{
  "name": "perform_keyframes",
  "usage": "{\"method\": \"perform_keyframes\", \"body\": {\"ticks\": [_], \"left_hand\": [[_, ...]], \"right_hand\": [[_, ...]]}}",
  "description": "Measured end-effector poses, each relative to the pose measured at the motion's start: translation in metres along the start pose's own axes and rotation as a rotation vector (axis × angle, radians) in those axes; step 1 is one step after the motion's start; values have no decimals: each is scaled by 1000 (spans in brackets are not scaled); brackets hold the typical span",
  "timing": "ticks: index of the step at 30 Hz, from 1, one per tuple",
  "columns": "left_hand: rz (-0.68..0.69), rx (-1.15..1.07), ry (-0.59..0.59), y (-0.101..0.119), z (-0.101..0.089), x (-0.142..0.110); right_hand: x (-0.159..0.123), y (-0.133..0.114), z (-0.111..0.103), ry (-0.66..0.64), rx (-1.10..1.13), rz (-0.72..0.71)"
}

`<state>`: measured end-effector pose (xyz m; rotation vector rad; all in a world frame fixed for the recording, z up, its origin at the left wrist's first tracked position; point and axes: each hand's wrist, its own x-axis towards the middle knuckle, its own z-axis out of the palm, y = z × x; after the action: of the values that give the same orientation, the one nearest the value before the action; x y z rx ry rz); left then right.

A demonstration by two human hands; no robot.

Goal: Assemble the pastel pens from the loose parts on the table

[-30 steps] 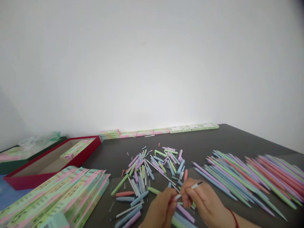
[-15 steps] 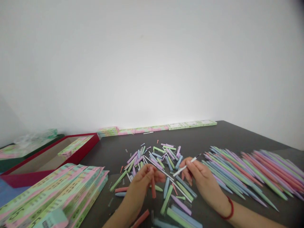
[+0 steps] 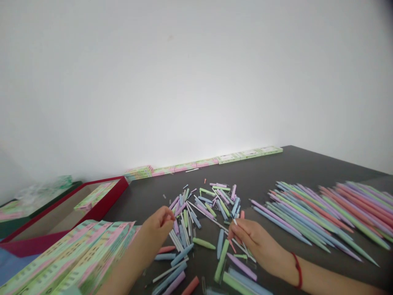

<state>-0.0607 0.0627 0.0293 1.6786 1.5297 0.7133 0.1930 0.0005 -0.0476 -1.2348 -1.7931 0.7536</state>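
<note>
A loose heap of pastel pen parts, with caps, short barrels and thin white refills, lies on the dark table. My left hand reaches into the left side of the heap, fingertips pinched together over the white refills; what it holds is hidden. My right hand, with a red string at the wrist, rests on the table at the heap's right side, fingers curled round a thin white refill.
A wide row of long assembled pastel pens lies to the right. Stacks of green-and-pink printed cards fill the near left. A red tray with cards stands behind them, and flat card packs line the wall.
My left hand dropped the red piece and moved left into the heap. My right hand lowered its white refill toward the table. The view tilted slightly.
</note>
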Motion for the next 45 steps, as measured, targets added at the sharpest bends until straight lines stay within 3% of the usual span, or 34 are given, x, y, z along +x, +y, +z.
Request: {"method": "perform_keyframes", "body": {"ticks": [3,13,19,26,28,31,34,38,42,45], "left_hand": [[10,354,-121,-12,4,6],[103,677,-64,-43,20,16],[142,624,-79,-38,25,14],[180,307,-313,-12,31,-1],[207,259,-306,-9,35,-6],[260,424,-214,-7,42,-11],[259,570,-242,-8,50,-15],[288,584,-295,-10,63,-21],[317,509,-309,-10,72,-24],[276,304,-341,-6,74,-24]], "right_hand": [[0,0,0,-8,-10,6],[0,5,-1,-66,-66,26],[0,3,-1,-65,-87,13],[2,0,0,-12,-49,32],[3,-1,0,-9,-45,38],[6,-1,-2,-4,-87,42],[8,1,-5,5,-196,80],[9,1,-6,-82,-420,140],[6,-5,-1,-115,-634,107],[6,-12,5,-135,-759,80]]}}
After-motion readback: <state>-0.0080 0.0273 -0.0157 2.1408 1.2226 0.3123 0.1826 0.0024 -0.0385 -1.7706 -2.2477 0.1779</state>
